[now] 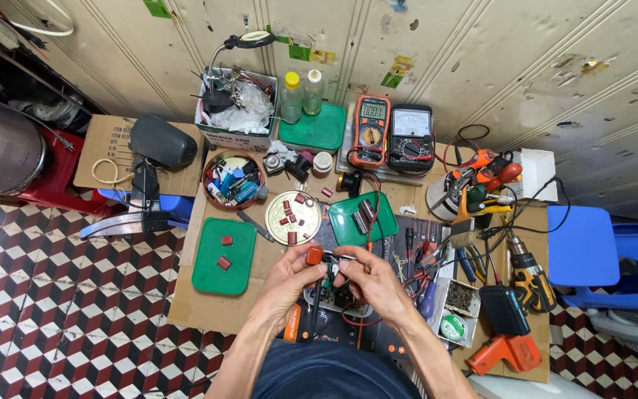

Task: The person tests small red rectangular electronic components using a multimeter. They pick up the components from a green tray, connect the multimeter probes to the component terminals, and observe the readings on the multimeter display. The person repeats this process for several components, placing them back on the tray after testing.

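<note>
Two bare hands meet over the middle of a crowded work mat on the floor. The left hand (287,279) pinches a small red block part (314,256) between its thumb and fingers, so those fingers are closed tight on it, just above the dark board (334,307) that lies under both hands. The right hand (369,279) has its fingers curled together around a thin black probe (340,256), and the tip of that probe is right beside the red part, maybe touching its little legs; it is too small to be sure. A round gold tin (294,217) with more red parts sits just past the hands, with one green tray (223,256) to the left and another green tray (363,218) to the right. An orange meter (371,131) and a black meter (410,138) lie farther back by the wall. To do this well, I think the left hand should keep the red part very still and hold it by its body, not by its metal legs, so skin does not get in the way. The right hand should press the probe tip firmly on one leg only, and not slip off. The meter screens are far off, so a quick look up is needed.
</note>
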